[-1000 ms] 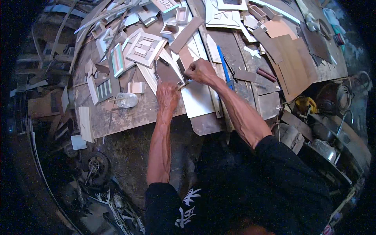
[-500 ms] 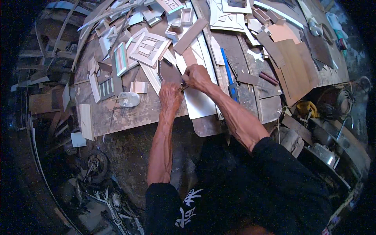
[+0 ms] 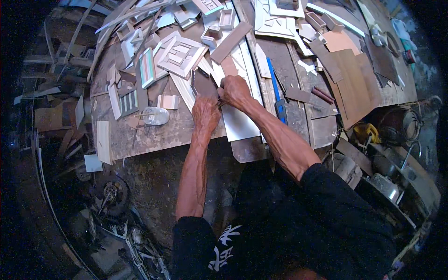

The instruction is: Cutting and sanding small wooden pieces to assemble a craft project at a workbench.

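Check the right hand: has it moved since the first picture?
Yes. Judged against the clear jar standing on the table, the right hand has shifted left and slightly toward the person, closer to the left hand.

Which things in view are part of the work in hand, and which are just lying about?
In hand:
- dark brown panel, its near end at the left hand
- right hand, fingers curled beside that end; its grip is hidden

Lying about:
- pale square frame panel
- clear container
- long blue tool
- dark reddish rods
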A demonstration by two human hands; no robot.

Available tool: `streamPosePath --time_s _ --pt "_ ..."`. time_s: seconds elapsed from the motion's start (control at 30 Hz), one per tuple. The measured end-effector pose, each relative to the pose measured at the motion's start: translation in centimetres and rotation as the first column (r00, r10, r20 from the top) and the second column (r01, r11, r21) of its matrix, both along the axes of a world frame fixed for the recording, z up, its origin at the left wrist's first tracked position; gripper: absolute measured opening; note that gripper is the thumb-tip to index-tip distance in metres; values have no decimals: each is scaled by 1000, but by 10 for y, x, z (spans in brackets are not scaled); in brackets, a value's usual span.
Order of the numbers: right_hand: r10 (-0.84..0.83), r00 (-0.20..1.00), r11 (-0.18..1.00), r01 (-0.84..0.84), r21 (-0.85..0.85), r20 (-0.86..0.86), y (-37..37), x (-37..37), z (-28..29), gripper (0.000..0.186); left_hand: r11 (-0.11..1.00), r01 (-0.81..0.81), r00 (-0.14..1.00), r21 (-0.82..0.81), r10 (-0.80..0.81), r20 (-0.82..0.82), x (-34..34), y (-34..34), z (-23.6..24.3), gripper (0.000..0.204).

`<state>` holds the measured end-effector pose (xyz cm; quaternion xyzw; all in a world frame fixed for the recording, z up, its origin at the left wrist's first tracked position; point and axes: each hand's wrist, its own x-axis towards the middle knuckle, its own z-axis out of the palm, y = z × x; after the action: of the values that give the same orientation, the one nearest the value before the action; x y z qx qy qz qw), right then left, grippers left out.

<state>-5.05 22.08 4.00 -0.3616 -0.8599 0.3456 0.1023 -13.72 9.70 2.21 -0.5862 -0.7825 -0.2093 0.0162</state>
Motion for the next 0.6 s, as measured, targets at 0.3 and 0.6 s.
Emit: streamPosePath --time_s 0.3,0.6 --pt "33 998 999 -32 24 -59 -3 -3 3 18 1000 -12 999 -20 11 -36 -4 -4 -6 14" --pt "23 989 995 -37 -92 -145 7 5 -13 22 999 40 999 -19 -40 -18 2 0 5 10"
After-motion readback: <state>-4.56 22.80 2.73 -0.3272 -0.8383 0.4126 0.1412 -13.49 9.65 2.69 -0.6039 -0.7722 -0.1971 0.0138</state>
